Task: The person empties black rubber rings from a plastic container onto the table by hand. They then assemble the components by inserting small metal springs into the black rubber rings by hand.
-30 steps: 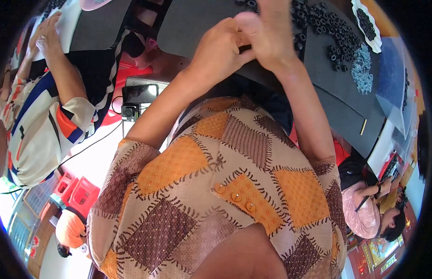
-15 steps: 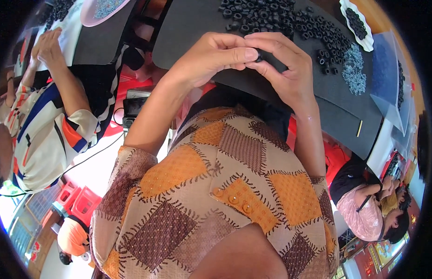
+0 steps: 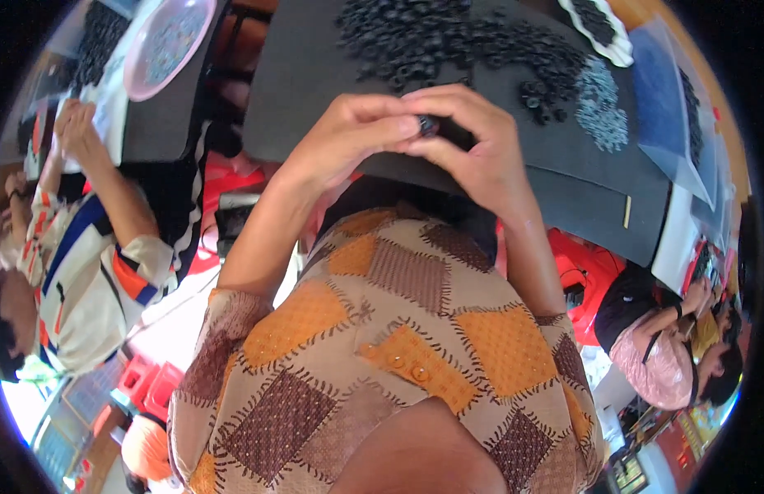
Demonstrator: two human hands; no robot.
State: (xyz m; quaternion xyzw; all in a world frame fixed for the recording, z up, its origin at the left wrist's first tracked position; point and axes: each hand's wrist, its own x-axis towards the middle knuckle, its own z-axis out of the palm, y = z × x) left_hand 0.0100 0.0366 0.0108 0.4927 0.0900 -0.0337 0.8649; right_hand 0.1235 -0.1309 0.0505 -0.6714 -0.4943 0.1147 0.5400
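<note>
Both my hands meet above the near edge of a dark table (image 3: 287, 103). My left hand (image 3: 353, 136) is closed, its thumb against a small black hollow part (image 3: 427, 125). From the other side, my right hand (image 3: 472, 140) curls its fingers and thumb around the same part. Most of the part is covered by fingers, and whether a second small piece is with it cannot be seen. Beyond my hands lies a wide heap of similar black ring-shaped parts (image 3: 415, 41). To its right is a pile of small bluish translucent pieces (image 3: 603, 107).
A white wavy-edged dish (image 3: 623, 51) of black parts and a clear plastic bin (image 3: 658, 90) stand at the right. A thin yellowish stick (image 3: 626, 212) lies near the right edge. At left, a co-worker's hand (image 3: 76, 132) is near a pink bowl (image 3: 135, 78). Another person (image 3: 654, 354) sits at right.
The whole view has shifted, so the table and heap appear higher and farther left. My hands sit lower in view, both still on the small black part.
</note>
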